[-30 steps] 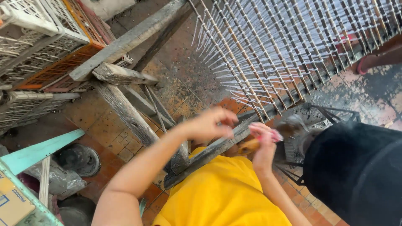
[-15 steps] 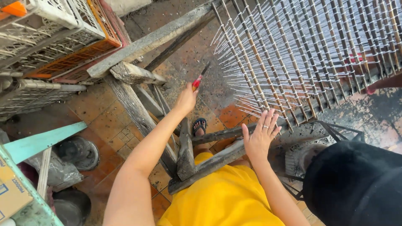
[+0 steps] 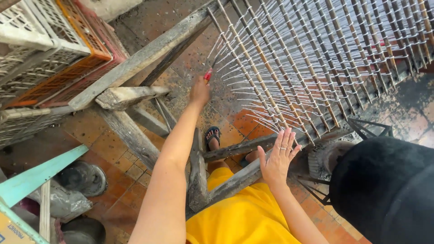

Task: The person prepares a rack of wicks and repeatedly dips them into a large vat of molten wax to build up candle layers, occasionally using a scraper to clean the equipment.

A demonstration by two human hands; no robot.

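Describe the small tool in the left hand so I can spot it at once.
Start at the big rack of sticks strung with white threads, filling the upper right. At its left edge, the outstretched left hand grips the tool. Its red handle sets it apart from the pale threads and brown sticks around it.

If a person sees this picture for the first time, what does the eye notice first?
First comes the big rack of thin sticks tied with white string, filling the upper right over the wooden frame. The left hand reaches to its edge holding a red-handled tool, while the right hand lies open at its lower edge. Plastic crates are stacked at upper left.
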